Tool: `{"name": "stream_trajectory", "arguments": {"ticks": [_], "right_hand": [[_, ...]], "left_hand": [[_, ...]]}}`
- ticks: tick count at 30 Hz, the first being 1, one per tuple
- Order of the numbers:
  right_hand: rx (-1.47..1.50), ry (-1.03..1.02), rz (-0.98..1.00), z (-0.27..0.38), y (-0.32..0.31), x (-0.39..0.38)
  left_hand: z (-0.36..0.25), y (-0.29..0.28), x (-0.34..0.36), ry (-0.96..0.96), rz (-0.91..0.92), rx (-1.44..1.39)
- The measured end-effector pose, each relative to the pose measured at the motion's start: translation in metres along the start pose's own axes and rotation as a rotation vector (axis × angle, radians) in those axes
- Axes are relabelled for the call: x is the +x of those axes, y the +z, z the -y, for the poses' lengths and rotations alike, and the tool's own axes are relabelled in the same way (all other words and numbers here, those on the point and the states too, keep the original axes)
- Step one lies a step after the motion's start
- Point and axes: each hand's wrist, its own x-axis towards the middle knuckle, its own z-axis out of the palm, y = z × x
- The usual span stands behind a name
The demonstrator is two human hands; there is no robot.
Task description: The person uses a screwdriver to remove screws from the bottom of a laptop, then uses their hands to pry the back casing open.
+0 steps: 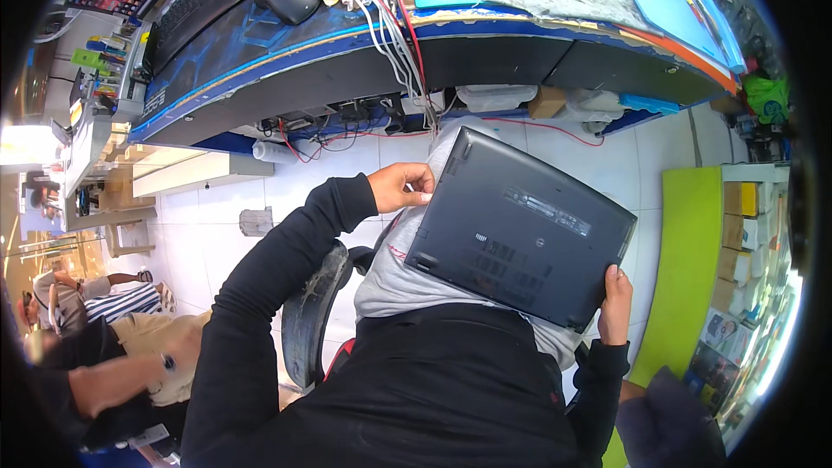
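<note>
A closed dark laptop (520, 234) lies bottom side up across my lap, turned at a slant, its vents and label strip facing me. At its right corner my right hand (616, 303) grips the edge, thumb on top and the other fingers mostly hidden underneath. My left hand (403, 186) has its fingers curled in a pinch at the laptop's left edge, close to the hinge side. Grey trousers (386, 282) show beneath the laptop.
Ahead stands a desk (485, 48) with a black mouse (293, 0), white cables (394, 52) and a blue folder (667, 9). A chair armrest (308, 321) is beside my left arm. People sit at the left; a green panel (685, 269) and shelves of boxes (737, 251) stand right.
</note>
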Motion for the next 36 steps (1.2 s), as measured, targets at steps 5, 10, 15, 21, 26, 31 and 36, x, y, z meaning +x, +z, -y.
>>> {"name": "stream_trajectory", "arguments": {"ticks": [5,10,15,21,26,31,36], "right_hand": [[0.01,0.0,0.055,0.004,-0.001,0.0],[0.009,0.04,0.07,0.008,-0.001,0.0],[0.071,0.055,0.049,0.007,0.002,0.0],[0.045,0.041,0.053,0.008,-0.001,-0.001],[0.021,0.04,0.073,0.005,-0.004,0.001],[0.071,0.053,0.085,0.005,-0.004,0.001],[0.047,0.056,0.079,0.011,-0.003,0.0]], "left_hand": [[-0.008,-0.002,-0.006,-0.053,0.026,0.204],[-0.008,0.006,-0.013,0.037,-0.084,0.162],[-0.008,0.015,-0.016,-0.069,-0.164,0.035],[-0.012,0.025,-0.018,-0.069,-0.26,0.027],[-0.003,0.027,-0.016,-0.073,-0.268,-0.053],[0.005,0.026,-0.012,-0.029,-0.198,-0.098],[0.004,0.025,-0.009,-0.004,-0.159,-0.139]]}}
